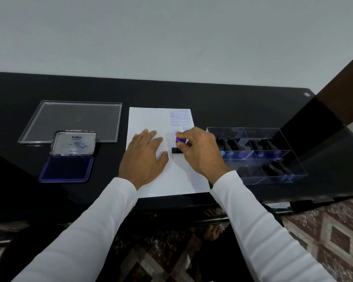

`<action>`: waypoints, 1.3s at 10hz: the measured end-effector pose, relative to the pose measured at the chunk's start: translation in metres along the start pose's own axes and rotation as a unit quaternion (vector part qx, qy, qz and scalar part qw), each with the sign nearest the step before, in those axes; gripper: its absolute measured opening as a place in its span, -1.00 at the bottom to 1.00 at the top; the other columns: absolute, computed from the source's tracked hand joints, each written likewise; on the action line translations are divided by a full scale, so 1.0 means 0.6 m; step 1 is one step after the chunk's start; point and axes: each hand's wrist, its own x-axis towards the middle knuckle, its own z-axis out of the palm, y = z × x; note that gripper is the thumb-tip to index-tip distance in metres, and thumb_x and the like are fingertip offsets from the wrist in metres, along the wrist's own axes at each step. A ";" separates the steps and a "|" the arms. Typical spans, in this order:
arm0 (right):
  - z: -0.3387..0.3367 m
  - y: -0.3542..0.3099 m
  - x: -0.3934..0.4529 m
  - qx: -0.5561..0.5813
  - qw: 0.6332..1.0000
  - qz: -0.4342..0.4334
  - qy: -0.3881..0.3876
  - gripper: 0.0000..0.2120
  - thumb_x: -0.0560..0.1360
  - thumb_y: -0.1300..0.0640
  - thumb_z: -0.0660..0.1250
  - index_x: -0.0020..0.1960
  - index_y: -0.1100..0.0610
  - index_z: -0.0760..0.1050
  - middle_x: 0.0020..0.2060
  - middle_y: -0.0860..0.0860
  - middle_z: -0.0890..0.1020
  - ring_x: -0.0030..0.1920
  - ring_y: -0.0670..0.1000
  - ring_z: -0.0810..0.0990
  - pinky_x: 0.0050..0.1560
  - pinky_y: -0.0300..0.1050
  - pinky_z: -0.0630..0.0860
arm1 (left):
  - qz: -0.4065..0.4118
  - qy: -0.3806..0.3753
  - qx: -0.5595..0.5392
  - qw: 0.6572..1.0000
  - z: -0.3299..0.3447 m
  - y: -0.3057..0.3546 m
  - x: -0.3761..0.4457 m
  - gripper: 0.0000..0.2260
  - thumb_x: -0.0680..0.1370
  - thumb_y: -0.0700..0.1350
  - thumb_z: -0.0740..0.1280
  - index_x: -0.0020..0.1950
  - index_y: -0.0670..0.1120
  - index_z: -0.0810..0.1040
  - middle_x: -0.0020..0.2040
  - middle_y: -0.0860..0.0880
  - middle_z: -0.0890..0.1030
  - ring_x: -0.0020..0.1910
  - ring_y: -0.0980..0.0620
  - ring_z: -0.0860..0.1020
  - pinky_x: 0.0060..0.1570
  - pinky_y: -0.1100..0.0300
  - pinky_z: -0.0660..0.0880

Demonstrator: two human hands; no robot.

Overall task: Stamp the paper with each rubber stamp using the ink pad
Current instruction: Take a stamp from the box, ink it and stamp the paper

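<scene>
R hand (pixel 200 151) fingers gripping purple-topped, black-based stamp (pixel 178 144) on paper (pixel 151 119); L hand (pixel 145 157) flat.

The right hand (pixel 200 151) gripped a purple-handled, black-based rubber stamp (pixel 178 145), apparently pressed onto the white paper sheet (pixel 151 119); the left hand (pixel 145 157) lay flat on that paper, left of the stamp.

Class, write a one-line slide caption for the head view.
Right hand presses a stamp onto the paper while the left hand holds it flat.
</scene>
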 end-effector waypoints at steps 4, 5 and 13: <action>0.000 0.001 -0.002 0.001 1.000 -0.003 0.014 -0.72 0.53 0.14 0.44 0.23 0.11 0.62 0.10 0.02 0.66 -0.01 -0.02 0.61 0.17 -0.12 0.56 | 0.005 -0.001 -0.002 1.000 0.000 -0.002 0.000 -0.50 0.64 0.19 0.20 0.53 0.02 0.40 0.60 0.00 0.29 0.61 -0.04 0.15 0.55 0.06 -0.03; -0.009 0.005 -0.003 0.036 0.996 0.026 0.074 -0.75 0.52 0.14 0.43 0.20 0.08 0.63 0.06 0.00 0.65 -0.07 -0.07 0.62 0.14 -0.12 0.59 | 0.007 -0.003 -0.007 1.000 0.000 -0.003 0.000 -0.50 0.64 0.19 0.21 0.53 0.02 0.40 0.59 0.00 0.29 0.61 -0.04 0.15 0.57 0.03 0.00; -0.032 0.022 -0.005 0.310 0.908 0.202 0.198 -0.81 0.57 0.23 0.35 0.13 0.07 0.63 -0.07 -0.02 0.69 -0.15 -0.03 0.70 -0.23 -0.01 0.69 | 0.009 0.007 -0.013 1.000 0.003 -0.005 -0.002 -0.51 0.64 0.18 0.20 0.52 0.00 0.42 0.58 -0.01 0.31 0.60 -0.05 0.17 0.59 -0.01 0.06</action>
